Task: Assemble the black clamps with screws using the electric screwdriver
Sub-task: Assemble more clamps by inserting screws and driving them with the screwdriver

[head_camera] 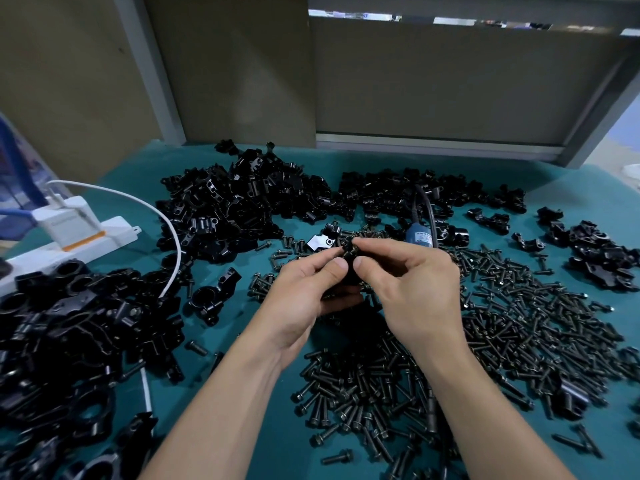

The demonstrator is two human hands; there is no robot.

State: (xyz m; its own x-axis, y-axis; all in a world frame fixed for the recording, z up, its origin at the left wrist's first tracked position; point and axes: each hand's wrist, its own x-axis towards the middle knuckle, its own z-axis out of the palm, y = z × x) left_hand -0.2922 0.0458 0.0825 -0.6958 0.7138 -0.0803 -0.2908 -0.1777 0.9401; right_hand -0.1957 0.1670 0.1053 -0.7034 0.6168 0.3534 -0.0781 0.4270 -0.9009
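Over the middle of the green mat, my left hand (304,289) and my right hand (408,282) meet around one small black clamp (350,252). Both pinch it between thumb and fingertips, and most of it is hidden by my fingers. The blue electric screwdriver (419,235) lies just beyond my right hand with its black cable running back. A broad spread of black screws (485,327) covers the mat under and to the right of my hands. Piles of black clamps (239,199) lie behind and at the left.
A white power strip (69,233) with a plugged adapter sits at the left, its white cable (173,237) curving over the clamp pile. More clamps (602,251) lie at the far right. Cardboard panels and a metal frame stand behind the mat (221,327).
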